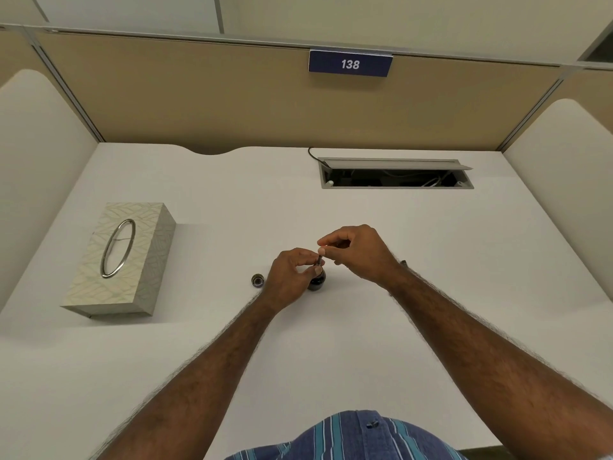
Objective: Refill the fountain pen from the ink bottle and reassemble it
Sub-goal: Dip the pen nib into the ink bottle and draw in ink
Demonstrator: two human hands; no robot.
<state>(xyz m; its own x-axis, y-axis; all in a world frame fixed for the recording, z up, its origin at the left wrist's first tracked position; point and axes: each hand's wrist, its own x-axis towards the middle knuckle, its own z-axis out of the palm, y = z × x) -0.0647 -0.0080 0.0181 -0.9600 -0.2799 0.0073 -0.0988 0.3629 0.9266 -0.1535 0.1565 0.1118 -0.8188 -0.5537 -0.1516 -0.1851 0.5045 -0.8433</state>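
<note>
White desk (431, 260) fills the frame, beige partition (199, 94) across the top with a blue "138" sign (350, 64). Upper right, an open cable tray (394, 174). Left of centre, a patterned tissue box (121, 257). Dead centre, both hands meet over the dark ink bottle (317, 280), which stands on the desk: the left hand (292, 277) curls beside the bottle's neck, thumb and fingers pinching the thin pen part (320, 259) low down, while the right hand (360, 254) pinches its top end. The pen part stands nearly upright above the bottle mouth. Just left, the small bottle cap (257, 280) lies on the desk.
</note>
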